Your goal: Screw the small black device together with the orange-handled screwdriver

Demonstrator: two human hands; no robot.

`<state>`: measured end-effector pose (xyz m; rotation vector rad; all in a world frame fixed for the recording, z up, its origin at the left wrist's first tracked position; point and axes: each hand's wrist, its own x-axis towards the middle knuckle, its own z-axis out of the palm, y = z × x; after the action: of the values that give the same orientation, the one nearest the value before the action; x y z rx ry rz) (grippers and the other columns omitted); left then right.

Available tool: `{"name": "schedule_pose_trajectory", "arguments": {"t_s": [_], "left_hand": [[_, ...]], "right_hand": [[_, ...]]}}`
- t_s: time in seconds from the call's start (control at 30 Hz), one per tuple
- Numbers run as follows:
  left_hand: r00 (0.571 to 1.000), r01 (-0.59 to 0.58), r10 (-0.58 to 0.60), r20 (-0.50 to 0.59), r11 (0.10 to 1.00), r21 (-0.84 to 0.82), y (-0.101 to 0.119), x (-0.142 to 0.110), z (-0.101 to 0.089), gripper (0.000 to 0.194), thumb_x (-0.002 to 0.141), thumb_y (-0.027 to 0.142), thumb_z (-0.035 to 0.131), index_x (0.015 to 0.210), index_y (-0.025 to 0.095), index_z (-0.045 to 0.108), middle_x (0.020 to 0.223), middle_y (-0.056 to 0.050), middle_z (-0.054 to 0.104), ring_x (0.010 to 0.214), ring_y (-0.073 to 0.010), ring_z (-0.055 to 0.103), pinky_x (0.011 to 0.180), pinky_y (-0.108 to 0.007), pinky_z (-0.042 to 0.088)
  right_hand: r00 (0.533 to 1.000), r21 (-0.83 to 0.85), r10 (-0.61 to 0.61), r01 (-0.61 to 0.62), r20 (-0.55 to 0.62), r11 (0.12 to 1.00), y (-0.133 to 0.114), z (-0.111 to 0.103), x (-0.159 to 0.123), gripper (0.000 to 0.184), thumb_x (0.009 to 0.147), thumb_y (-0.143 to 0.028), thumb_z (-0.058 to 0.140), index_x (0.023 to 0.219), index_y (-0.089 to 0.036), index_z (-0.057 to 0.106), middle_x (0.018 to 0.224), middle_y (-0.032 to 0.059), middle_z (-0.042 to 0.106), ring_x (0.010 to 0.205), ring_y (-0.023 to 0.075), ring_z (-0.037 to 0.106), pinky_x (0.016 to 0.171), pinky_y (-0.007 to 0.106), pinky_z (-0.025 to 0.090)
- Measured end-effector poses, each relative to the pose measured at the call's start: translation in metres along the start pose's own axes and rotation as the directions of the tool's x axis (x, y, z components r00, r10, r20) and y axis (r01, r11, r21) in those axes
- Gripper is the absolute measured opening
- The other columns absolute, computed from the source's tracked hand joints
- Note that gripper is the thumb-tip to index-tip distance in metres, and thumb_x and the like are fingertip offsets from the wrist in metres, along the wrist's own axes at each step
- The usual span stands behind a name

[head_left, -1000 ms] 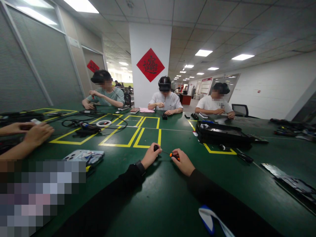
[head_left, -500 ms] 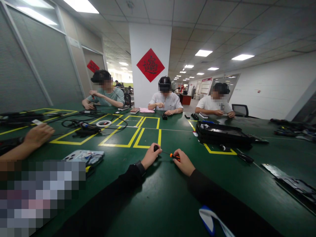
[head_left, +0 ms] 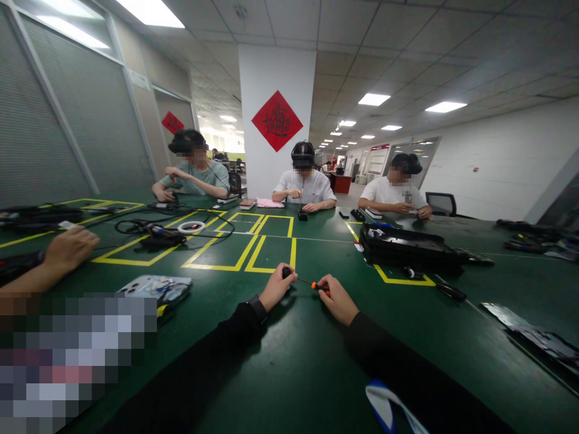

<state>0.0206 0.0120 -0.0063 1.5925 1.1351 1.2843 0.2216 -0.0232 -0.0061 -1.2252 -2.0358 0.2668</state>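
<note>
The left hand (head_left: 275, 288) is still pinching a small black part (head_left: 286, 272); at its three o'clock, the right hand (head_left: 338, 300) is still gripping an orange-and-black screwdriver (head_left: 322, 289), shaft pointing between nine and ten. Toward nine o'clock, one co-worker's hand (head_left: 72, 248) is showing, not two as a second ago.

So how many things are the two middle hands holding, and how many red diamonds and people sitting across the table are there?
Orange-and-black screwdriver, in the right hand: 1
Small black object, in the left hand: 1
Red diamonds: 2
People sitting across the table: 3
Total: 7
</note>
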Motion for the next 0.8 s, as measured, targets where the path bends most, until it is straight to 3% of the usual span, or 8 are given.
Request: {"name": "schedule_pose_trajectory", "arguments": {"t_s": [0.2,0.33,0.5,0.67,0.8], "left_hand": [[1.0,-0.004,0.004,0.008,1.0,-0.013,-0.0005,-0.0004,-0.0003,0.02,0.07,0.031,0.052,0.085,0.018,0.049,0.069,0.002,0.055,0.06,-0.0102,0.052,0.054,-0.021,0.038],[1.0,-0.005,0.005,0.024,1.0,-0.024,0.0013,-0.0017,-0.0004,0.018,0.071,0.029,0.05,0.085,0.018,0.049,0.067,0.002,0.055,0.06,-0.0104,0.052,0.054,-0.021,0.039],[1.0,0.02,-0.02,0.009,1.0,-0.023,0.0023,-0.0016,-0.0011,0.02,0.07,0.03,0.052,0.086,0.018,0.05,0.069,0.001,0.056,0.062,-0.011,0.053,0.055,-0.021,0.04],[1.0,0.029,-0.029,0.0,1.0,0.012,0.0007,-0.0009,-0.0014,0.027,0.07,0.034,0.053,0.092,0.018,0.048,0.073,0.001,0.056,0.062,-0.0108,0.054,0.053,-0.02,0.039],[1.0,-0.026,0.025,0.004,0.999,0.043,0.0004,-0.0011,-0.0018,0.024,0.07,0.032,0.054,0.089,0.018,0.049,0.077,0.001,0.056,0.064,-0.0104,0.053,0.056,-0.021,0.04]], "right_hand": [[0.998,-0.009,0.054,-0.054,-0.019,0.998,0.0002,0.0006,0.0004,0.015,0.08,-0.025,0.048,0.093,-0.018,0.052,0.088,0.0047,0.054,0.083,0.0166,0.049,0.076,0.03,0.039],[0.999,-0.035,0.036,-0.037,-0.024,0.999,0.0012,0.0001,0.0032,0.021,0.086,-0.027,0.038,0.083,-0.018,0.056,0.086,0.0055,0.054,0.085,0.0169,0.049,0.079,0.031,0.038],[0.999,-0.031,-0.028,0.027,-0.03,0.999,0.0025,0.0009,0.0037,0.01,0.08,-0.02,0.045,0.081,-0.018,0.055,0.088,0.005,0.053,0.085,0.0164,0.049,0.078,0.03,0.038],[1.0,0.01,0.02,-0.02,-0.021,1.0,0.0013,0.0008,0.0016,0.011,0.073,-0.019,0.054,0.084,-0.018,0.051,0.082,0.0015,0.054,0.077,0.0149,0.05,0.071,0.028,0.04],[0.999,0.033,0.046,-0.046,-0.009,0.998,0.0006,0.0011,0.0019,0.015,0.077,-0.024,0.051,0.09,-0.018,0.052,0.085,0.003,0.055,0.08,0.0156,0.05,0.073,0.029,0.039]]}}
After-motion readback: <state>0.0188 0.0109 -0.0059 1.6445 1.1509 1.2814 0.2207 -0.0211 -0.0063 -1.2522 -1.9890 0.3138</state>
